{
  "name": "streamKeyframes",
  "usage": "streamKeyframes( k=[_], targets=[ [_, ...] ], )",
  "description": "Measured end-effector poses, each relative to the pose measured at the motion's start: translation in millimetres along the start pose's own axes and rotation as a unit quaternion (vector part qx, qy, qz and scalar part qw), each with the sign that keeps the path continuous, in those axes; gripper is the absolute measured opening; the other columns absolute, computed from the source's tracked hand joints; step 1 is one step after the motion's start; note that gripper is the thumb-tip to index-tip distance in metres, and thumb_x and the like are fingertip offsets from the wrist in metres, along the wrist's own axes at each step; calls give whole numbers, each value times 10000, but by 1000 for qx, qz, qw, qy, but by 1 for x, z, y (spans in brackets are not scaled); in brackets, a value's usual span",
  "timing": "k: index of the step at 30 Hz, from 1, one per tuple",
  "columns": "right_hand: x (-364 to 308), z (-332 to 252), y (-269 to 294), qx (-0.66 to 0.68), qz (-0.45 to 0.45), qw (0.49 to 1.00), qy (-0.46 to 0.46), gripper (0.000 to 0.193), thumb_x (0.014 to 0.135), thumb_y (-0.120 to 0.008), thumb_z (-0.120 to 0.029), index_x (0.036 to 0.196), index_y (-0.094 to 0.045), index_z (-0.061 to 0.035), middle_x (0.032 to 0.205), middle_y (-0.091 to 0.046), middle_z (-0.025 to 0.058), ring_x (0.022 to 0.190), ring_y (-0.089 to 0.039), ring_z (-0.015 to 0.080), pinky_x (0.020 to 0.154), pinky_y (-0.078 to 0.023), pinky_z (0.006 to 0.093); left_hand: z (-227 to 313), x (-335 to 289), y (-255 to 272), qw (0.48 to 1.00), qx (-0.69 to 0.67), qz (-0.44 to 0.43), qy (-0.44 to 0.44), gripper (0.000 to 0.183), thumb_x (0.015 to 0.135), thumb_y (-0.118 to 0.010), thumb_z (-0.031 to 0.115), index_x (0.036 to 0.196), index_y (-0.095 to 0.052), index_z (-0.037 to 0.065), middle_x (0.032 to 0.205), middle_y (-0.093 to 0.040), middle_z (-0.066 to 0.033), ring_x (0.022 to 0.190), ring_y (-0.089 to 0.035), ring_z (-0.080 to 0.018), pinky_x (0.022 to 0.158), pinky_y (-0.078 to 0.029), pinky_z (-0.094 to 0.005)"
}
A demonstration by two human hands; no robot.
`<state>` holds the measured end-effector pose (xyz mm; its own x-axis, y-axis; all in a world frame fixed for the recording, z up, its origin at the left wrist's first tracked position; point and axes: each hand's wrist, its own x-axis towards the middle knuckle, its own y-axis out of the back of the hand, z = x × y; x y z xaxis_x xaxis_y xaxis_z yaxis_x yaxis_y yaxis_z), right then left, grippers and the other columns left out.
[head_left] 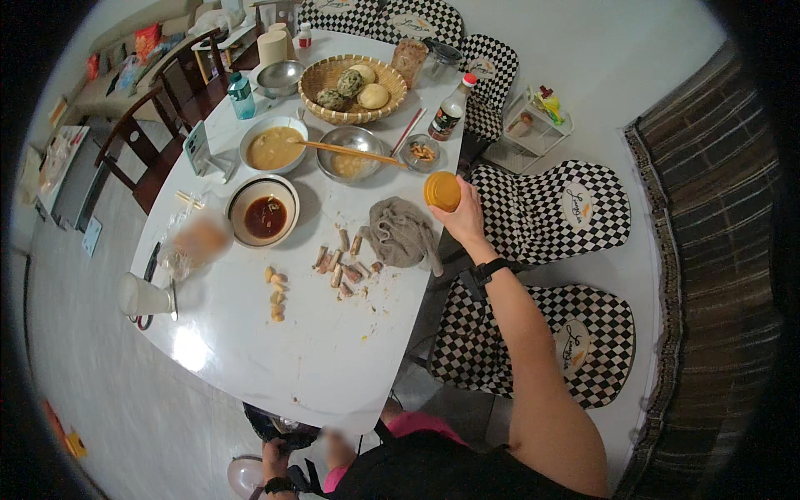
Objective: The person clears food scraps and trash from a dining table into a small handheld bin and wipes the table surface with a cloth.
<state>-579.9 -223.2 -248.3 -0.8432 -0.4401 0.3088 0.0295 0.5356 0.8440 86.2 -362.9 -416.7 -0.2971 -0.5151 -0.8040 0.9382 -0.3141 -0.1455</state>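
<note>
Right hand clasps round yellow container, right of centre, at edge of white table; slack fingers could drop it. Left hand, bottom left-of-centre, near shiny black bag (can't tell hold). Careless swing might knock clear glass bowl.

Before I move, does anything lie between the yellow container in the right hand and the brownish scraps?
Yes: a crumpled grey cloth lies on the white table between the yellow container in the right hand and the brownish scraps.

Head-worn fisheye, downward over table
</note>
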Motion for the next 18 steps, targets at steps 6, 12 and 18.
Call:
streamKeyframes(
  k=[6, 12, 18],
  targets=[
    [-4, -11, 11, -55, 46, 992, 105, 781, 633, -769, -225, 1277, -368, -42, 1198, -427, 165, 1115, -416, 341, 934, -380, 418, -2, 3, -3, 998, -12, -62, -7, 271, 665, -483, -47, 931, -513, -1, 820, -527, -98, 728, -549, -277, 662, -506, -404],
    [-3, -16, 14, -78, 37, 990, 107, 768, 640, -767, -229, 1272, -374, -42, 1215, -422, 166, 1126, -412, 341, 953, -358, 422, 4, -2, -16, 996, 68, -28, -56, 235, 651, -478, -61, 873, -489, 13, 774, -508, -82, 682, -540, -251, 593, -487, -372],
    [-5, -31, 12, -108, 26, 987, 117, 760, 665, -761, -262, 1278, -370, -41, 1236, -414, 161, 1147, -403, 332, 955, -355, 419, -3, 2, -8, 995, -83, 40, 34, 192, 662, -491, -42, 841, -494, 24, 706, -489, -64, 608, -515, -221, 559, -474, -338]
  ],
)
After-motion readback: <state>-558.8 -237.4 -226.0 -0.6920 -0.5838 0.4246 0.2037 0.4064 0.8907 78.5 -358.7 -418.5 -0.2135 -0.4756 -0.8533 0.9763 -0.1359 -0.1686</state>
